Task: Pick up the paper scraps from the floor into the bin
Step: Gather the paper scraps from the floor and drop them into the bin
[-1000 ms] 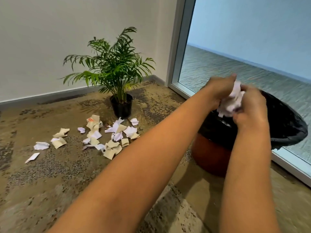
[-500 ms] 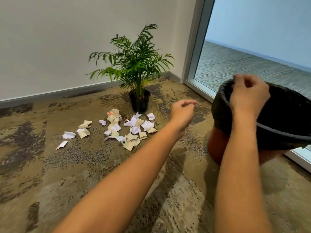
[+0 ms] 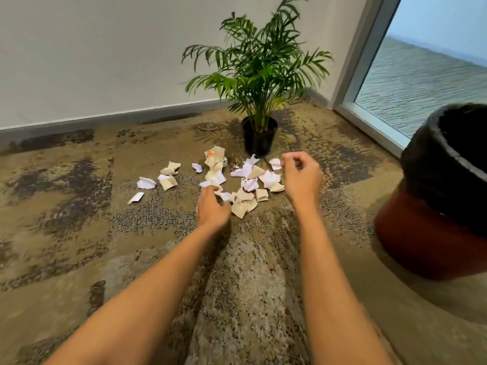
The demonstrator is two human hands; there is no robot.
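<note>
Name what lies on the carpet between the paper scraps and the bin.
Nothing: in the head view, only bare patterned carpet separates the paper scraps from the bin.

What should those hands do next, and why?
Probably the left hand should close on the scraps right at its fingertips. Many paper scraps lie loose on the carpet, and neither hand seems to hold any: the left reaches with spread fingers at the pile's near edge, while the right hand hangs loosely curled above it. The bin stands to the right.
</note>
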